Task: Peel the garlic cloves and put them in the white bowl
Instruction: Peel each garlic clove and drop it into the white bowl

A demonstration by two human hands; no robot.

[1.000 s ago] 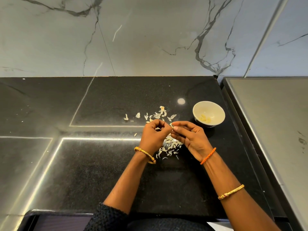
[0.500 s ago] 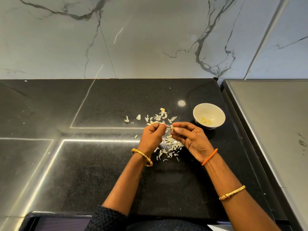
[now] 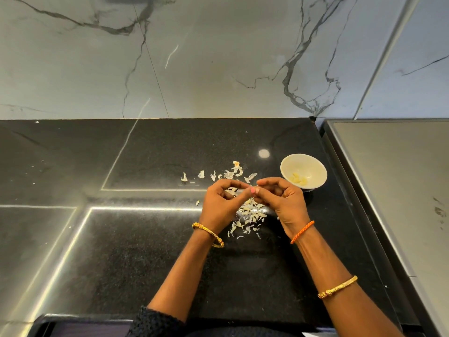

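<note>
We see the left hand and the right hand meeting fingertip to fingertip above the peels on the black table, fingers curled, pinching a hardly visible garlic clove. Peeled cloves lie in the white bowl, just beside the right hand.

Countertop black polished stone, speckled, glossy, mirroring light strips. Wall grey-white marble-look slab, dark veins, smooth sheen. White bowl glazed ceramic, smooth. Garlic skins thin, papery, dry. Bangles shiny gold metal. Wristband orange braided thread. Sleeve dark open knit.
</note>
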